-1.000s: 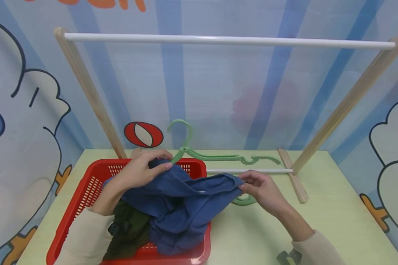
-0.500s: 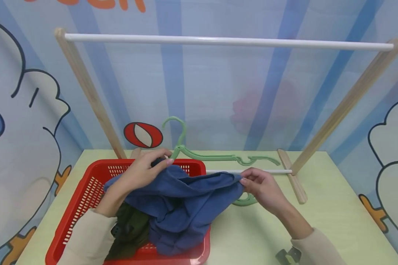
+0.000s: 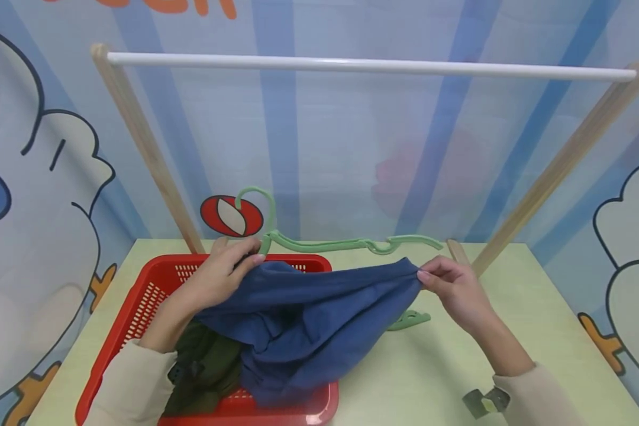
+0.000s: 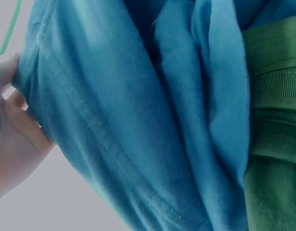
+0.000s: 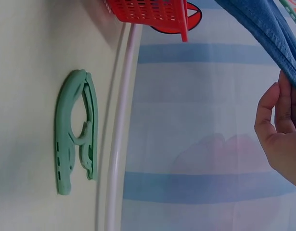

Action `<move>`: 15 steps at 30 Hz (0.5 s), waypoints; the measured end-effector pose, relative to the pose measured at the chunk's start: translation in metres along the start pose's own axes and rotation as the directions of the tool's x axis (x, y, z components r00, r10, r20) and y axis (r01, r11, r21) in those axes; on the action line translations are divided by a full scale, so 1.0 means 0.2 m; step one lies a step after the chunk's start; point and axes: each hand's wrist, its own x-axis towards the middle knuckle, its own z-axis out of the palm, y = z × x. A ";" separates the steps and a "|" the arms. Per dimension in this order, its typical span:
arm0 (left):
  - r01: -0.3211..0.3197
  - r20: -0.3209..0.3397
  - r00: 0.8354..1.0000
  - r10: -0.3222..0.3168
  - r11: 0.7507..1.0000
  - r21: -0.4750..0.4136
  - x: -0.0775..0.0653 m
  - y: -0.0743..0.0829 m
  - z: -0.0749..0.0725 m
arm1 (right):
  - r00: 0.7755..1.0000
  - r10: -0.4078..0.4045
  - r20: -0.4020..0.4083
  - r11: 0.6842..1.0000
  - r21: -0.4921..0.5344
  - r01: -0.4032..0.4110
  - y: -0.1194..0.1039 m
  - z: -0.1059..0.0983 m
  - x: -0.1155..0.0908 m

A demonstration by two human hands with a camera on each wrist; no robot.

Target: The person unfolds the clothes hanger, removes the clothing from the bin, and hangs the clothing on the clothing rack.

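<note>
Left hand: fingers pinching blue garment and green hanger. Right hand: fingers pinching garment's edge. Cloth stretched between, over red basket.

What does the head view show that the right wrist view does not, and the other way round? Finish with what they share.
Only the head view: the left hand, the white top rail, the dark green garment and the hook of the unfolded green hanger.

Only the right wrist view: the lower white bar and the full outline of the folded green hanger, which the blue garment partly hides in the head view.

Both: the right hand pinching the blue garment, the red basket and the red oval on the backdrop.
</note>
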 end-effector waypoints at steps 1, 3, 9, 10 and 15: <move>0.005 0.000 1.000 -0.005 1.000 0.003 0.00 0.00 0.00 | 1.000 -0.014 0.001 1.000 0.002 0.014 -0.01 -0.01 0.00; -0.009 -0.019 1.000 0.010 1.000 0.005 0.00 0.00 0.00 | 0.999 -0.036 0.002 0.999 0.004 0.036 -0.02 -0.02 0.00; -0.052 -0.077 0.996 0.046 0.996 -0.079 0.01 0.01 0.02 | 0.998 -0.045 0.032 0.999 -0.001 0.045 -0.03 -0.01 0.01; -0.031 -0.069 0.997 0.024 0.994 -0.104 0.01 0.01 0.02 | 0.998 -0.042 0.040 0.999 -0.007 0.042 -0.03 -0.01 0.01; 0.095 -0.021 0.995 -0.101 0.976 -0.195 0.04 0.04 0.05 | 0.998 -0.024 0.051 0.999 -0.043 0.026 -0.03 0.03 0.02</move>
